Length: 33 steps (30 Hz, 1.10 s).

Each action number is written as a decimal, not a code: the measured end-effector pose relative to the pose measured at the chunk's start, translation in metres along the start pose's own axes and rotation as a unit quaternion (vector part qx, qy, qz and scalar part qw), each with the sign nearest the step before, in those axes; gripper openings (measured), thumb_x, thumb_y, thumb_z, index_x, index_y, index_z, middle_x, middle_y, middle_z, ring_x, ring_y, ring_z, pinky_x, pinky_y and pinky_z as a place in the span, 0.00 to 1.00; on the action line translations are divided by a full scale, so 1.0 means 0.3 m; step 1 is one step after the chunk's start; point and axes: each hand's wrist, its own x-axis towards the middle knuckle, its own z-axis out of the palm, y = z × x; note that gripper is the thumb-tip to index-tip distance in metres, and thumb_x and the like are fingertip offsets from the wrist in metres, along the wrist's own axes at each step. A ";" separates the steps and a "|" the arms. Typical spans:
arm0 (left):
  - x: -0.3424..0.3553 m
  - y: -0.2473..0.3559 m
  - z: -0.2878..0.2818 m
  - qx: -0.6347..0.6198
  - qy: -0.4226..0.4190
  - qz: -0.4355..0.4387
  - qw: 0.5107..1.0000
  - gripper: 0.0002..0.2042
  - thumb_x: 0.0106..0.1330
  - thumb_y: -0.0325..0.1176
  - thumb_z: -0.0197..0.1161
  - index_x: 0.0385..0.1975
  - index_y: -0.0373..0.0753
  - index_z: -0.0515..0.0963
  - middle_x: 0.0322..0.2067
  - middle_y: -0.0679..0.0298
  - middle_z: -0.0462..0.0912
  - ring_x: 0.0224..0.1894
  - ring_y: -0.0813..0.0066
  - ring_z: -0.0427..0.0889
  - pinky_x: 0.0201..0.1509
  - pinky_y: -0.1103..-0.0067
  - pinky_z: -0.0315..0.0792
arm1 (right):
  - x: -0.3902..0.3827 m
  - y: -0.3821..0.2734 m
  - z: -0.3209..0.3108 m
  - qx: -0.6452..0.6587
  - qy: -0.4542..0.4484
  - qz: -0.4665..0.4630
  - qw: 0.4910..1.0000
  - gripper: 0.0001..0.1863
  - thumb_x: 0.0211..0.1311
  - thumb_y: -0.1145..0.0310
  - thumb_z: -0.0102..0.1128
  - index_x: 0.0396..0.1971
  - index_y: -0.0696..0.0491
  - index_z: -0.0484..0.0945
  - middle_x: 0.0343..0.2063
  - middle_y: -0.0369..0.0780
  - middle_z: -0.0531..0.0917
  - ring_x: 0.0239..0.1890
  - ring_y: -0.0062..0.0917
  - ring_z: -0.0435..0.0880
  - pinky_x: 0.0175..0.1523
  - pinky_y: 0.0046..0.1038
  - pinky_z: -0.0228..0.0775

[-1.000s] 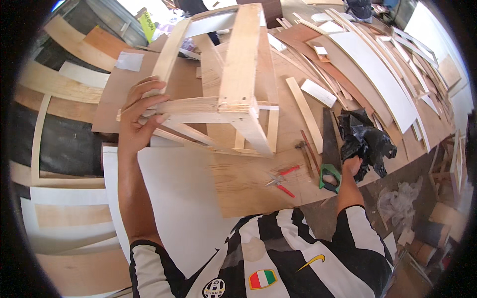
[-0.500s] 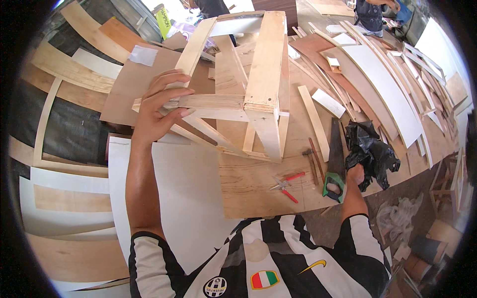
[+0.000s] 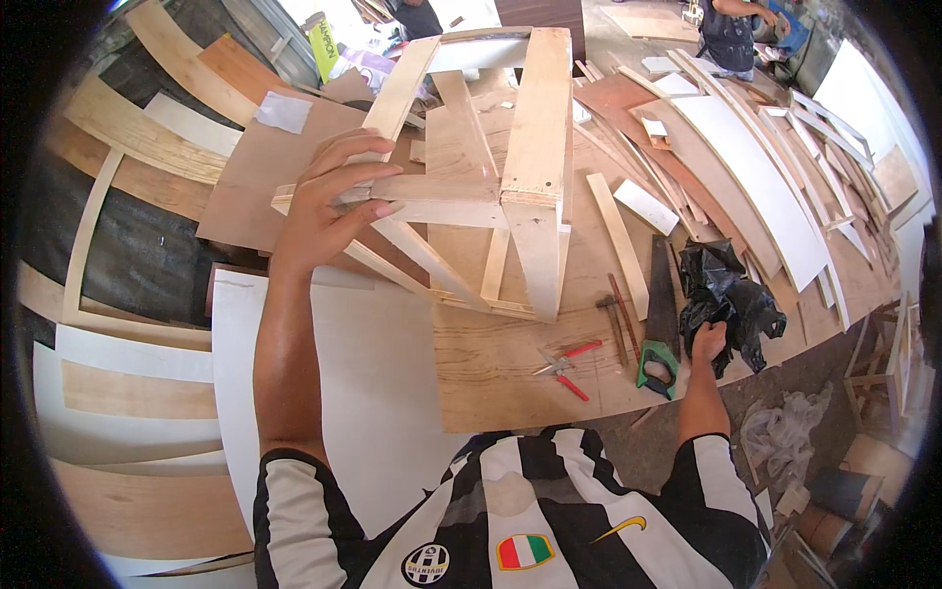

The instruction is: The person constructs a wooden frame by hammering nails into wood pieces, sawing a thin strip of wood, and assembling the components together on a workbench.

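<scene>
Two hands are working at a plywood bench top point(image 3: 510, 378). Left hand point(image 3: 329, 206) is gripping a pale wooden frame point(image 3: 491, 187) at its near horizontal rail, fingers point(image 3: 358, 177) curling over the rail's left end and thumb pressing from below; the frame's bulk is lying at three o'clock from those fingers, its slats running away toward twelve o'clock. Right hand point(image 3: 708, 342) is resting on a crumpled black plastic bag point(image 3: 726, 299) at the bench's right edge; whether its fingers are clenching the bag cannot be told. Green-handled saw point(image 3: 659, 324) is lying just at nine o'clock of that hand, with a hammer point(image 3: 616, 319) beside it and red-handled pliers point(image 3: 564, 363) farther toward nine o'clock. White board point(image 3: 334, 383) is lying flat at six o'clock of the left hand. Bare plywood is showing between the frame's near edge and the bench's near edge. Loose strips and boards point(image 3: 746, 167) are crowding the two o'clock side.
</scene>
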 end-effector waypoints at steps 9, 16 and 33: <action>-0.008 -0.031 0.012 -0.029 0.015 0.021 0.999 0.22 0.51 0.25 0.77 0.49 0.37 0.88 0.59 0.58 0.85 0.68 0.57 0.76 0.74 0.62 0.68 | 0.072 -0.063 -0.139 0.209 0.042 0.013 0.977 0.05 0.77 0.72 0.56 0.42 0.57 0.71 0.32 0.41 0.78 0.28 0.29 0.82 0.36 0.35 0.77; -0.015 -0.096 0.049 -0.064 0.100 0.070 0.990 0.19 0.55 0.32 0.82 0.46 0.38 0.87 0.52 0.59 0.89 0.63 0.55 0.82 0.67 0.63 0.75 | -0.087 -0.738 -0.605 0.444 -0.014 -0.116 0.888 0.07 0.78 0.73 0.58 0.48 0.60 0.76 0.34 0.38 0.80 0.28 0.20 0.80 0.35 0.27 0.80; -0.021 -0.099 -0.011 -0.087 0.038 0.107 0.990 0.17 0.65 0.37 0.74 0.50 0.37 0.87 0.54 0.55 0.87 0.62 0.54 0.82 0.67 0.63 0.74 | -0.723 -1.840 -1.139 0.424 -0.274 -0.392 0.769 0.07 0.73 0.79 0.60 0.47 0.62 0.82 0.38 0.42 0.86 0.36 0.24 0.87 0.45 0.28 0.84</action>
